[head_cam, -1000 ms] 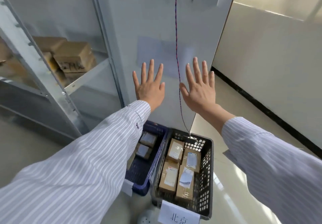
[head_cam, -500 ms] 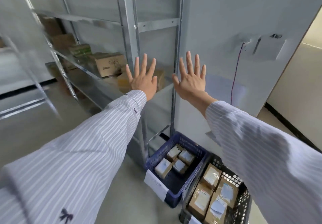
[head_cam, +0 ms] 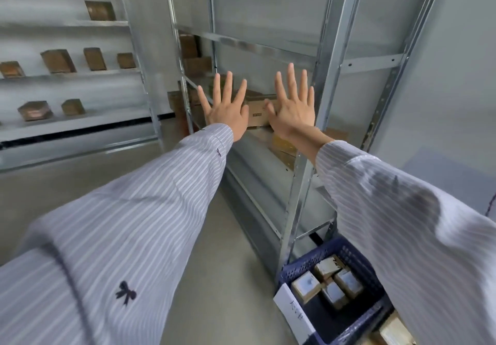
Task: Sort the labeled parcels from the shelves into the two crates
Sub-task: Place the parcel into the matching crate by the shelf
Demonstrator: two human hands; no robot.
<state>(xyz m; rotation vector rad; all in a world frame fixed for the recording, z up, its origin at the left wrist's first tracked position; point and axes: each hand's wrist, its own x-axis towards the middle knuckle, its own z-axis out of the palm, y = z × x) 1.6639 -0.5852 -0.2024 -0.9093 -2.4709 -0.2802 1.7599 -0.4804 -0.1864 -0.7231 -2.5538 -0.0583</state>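
Note:
My left hand [head_cam: 226, 108] and my right hand [head_cam: 294, 108] are both raised with fingers spread, empty, in front of a metal shelf rack [head_cam: 326, 57]. Between and behind them a brown cardboard parcel [head_cam: 256, 111] rests on a shelf; more brown parcels [head_cam: 284, 147] lie one level lower. A blue crate [head_cam: 346, 257] stands on the floor at the lower right with several labeled parcels [head_cam: 306, 287] inside and a white paper tag [head_cam: 294, 314] on its front. Of the second crate only a corner with a parcel [head_cam: 394, 330] shows at the bottom right edge.
Another metal rack [head_cam: 80, 73] on the left carries several brown boxes on three levels. Further boxes [head_cam: 197, 65] sit deeper in the near rack. A grey wall panel [head_cam: 456, 76] stands at the right. The floor [head_cam: 53, 183] is smooth grey concrete.
The view has swung left, away from the crates and toward the racks. The black crate has slid almost out of view. Both hands stay raised and spread, empty.

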